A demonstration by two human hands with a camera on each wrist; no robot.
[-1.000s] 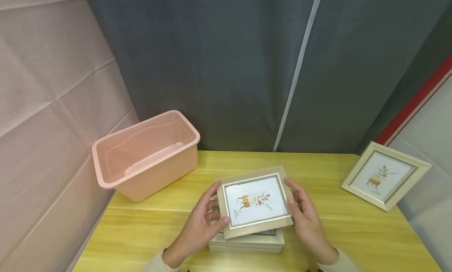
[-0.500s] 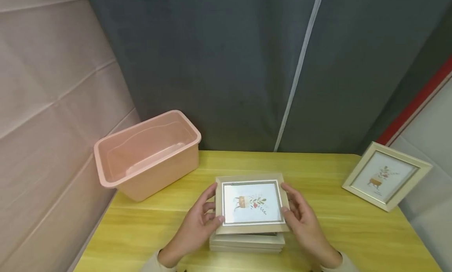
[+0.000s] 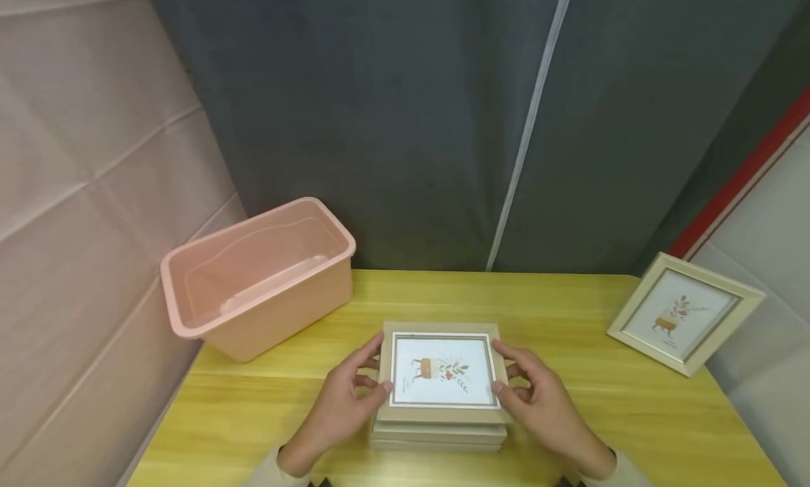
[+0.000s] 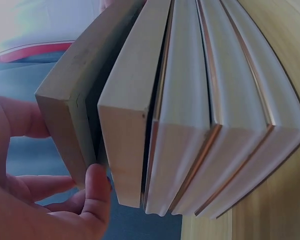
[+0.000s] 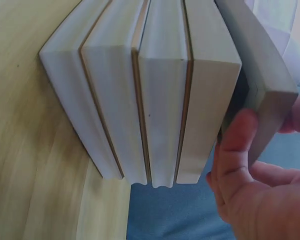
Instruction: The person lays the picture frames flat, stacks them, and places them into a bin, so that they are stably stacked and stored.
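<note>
A cream picture frame [image 3: 443,371] with a printed animal-and-leaf design lies face up, close over a stack of similar frames [image 3: 436,436]. My left hand [image 3: 342,406] grips its left edge and my right hand [image 3: 541,403] its right edge, thumbs towards the near corners. Both wrist views show a narrow dark gap between the held frame [image 4: 65,90] and the top of the stack [image 5: 210,100]. The held frame sits nearly square with the stack and hides most of it from the head view.
On the back left of the wooden table [image 3: 266,417] stands a pink plastic bin [image 3: 297,311]. Another picture frame [image 3: 686,315] is propped upright at the right, by the white side wall. A dark grey curtain [image 3: 380,121] hangs behind the table.
The held frame has turned from a slant to nearly straight and has come down closer over the stack. Both hands have kept their grip on it. The bin and the propped frame have stayed put.
</note>
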